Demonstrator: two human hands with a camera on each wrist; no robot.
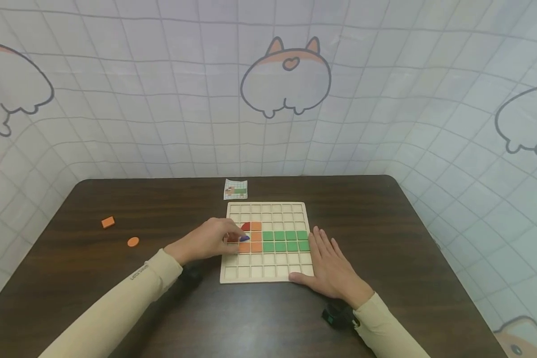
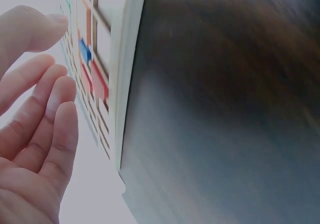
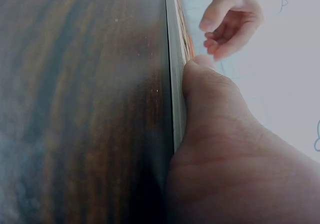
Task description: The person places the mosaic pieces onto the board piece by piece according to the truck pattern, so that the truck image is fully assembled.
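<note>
A pale grid board (image 1: pixel 268 272) lies on the table with red, orange and green pieces in its cells. My left hand (image 1: pixel 210 240) hovers over the board's left side, its thumb and fingers apart with nothing between them. Close to those fingertips, a small blue piece (image 1: pixel 244 238) sits on the board; the left wrist view shows the blue piece (image 2: pixel 85 51) beside red pieces (image 2: pixel 100 81). My right hand (image 1: pixel 328 263) lies flat along the board's right edge, fingers straight and thumb at the lower right corner. Green squares (image 1: pixel 285 241) form two rows near it.
An orange rectangular block (image 1: pixel 108 222) and an orange round piece (image 1: pixel 133 241) lie on the dark table (image 1: pixel 429 298) at the left. Behind the board is a small picture card (image 1: pixel 235 189) with a coloured grid pattern. A grid-patterned curtain (image 1: pixel 161 99) hangs around the table.
</note>
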